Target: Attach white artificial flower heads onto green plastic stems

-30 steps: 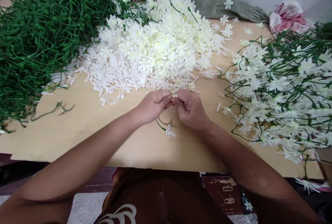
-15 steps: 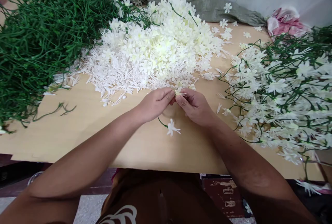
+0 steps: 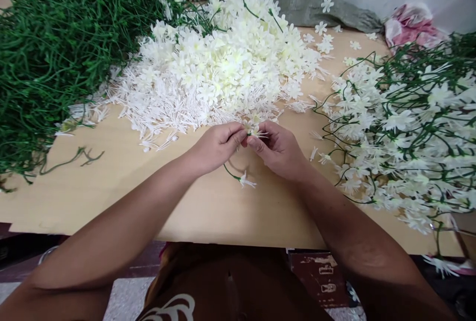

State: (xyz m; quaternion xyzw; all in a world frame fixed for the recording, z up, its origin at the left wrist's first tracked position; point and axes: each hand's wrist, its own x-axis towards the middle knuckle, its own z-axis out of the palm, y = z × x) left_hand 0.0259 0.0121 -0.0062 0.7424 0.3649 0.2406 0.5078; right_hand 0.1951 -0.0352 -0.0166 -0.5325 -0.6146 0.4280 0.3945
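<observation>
My left hand [image 3: 219,146] is closed in a pinch on a green artificial flower stem [image 3: 231,174], most of which the fingers hide. From below that hand the stem curves down and ends in a white flower [image 3: 246,181] with thin stamens. My right hand [image 3: 278,148] meets it fingertip to fingertip, thumb and forefinger closed around a second white artificial flower [image 3: 256,133] whose stamens point right. Whether this flower is fully seated on the stem, I cannot tell. Just beyond the hands lies a pile of loose white petals and stamens [image 3: 226,63].
Green stems [image 3: 70,48] are heaped at the left. Finished-looking stems with white flowers [image 3: 405,123] lie at the right. A grey cloth [image 3: 320,9] and a pink-and-white bag [image 3: 412,26] sit along the back. Loose stem pieces [image 3: 87,155] lie on the tan board [image 3: 223,212].
The right hand's fingers have opened out from a tight curl, and the white flower between the fingertips shows more. The hanging flower swung and turned slightly.
</observation>
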